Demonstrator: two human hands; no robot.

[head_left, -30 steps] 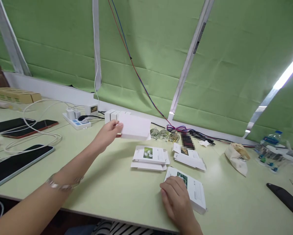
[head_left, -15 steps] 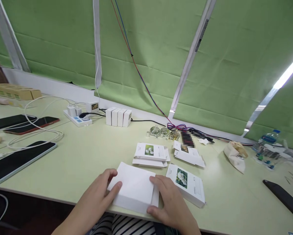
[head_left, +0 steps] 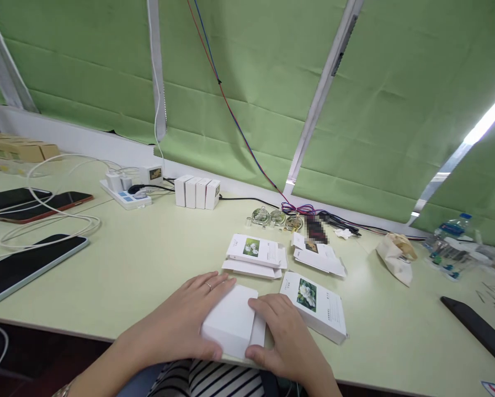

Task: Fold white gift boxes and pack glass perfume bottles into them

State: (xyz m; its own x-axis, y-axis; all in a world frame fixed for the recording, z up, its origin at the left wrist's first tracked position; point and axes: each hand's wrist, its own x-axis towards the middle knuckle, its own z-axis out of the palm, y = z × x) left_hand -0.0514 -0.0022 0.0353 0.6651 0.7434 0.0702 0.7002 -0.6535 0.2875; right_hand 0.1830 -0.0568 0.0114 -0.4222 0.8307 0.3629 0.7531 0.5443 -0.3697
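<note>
A plain white box (head_left: 232,317) lies at the table's front edge, between my two hands. My left hand (head_left: 181,320) covers the box's left side, its fingers over the top and the thumb at the front. At the right end, my right hand (head_left: 282,336) grips the box near a white flap, fingers on top and thumb at the front. Just right of that hand lies a flower-printed box (head_left: 321,309). Behind are another flower-printed box (head_left: 257,251) with open flaps and an opened white carton (head_left: 319,256).
Several small white boxes (head_left: 196,192) stand near a power strip (head_left: 127,197). Round glass bottles (head_left: 277,218) sit by the cables. Phones (head_left: 27,264) and white cords are at left; a cloth pouch (head_left: 396,259), water bottle (head_left: 454,226) and black object (head_left: 477,331) at right.
My left hand has moved right and forward over the white box, covering more of it. My right hand keeps its hold. The view has shifted slightly.
</note>
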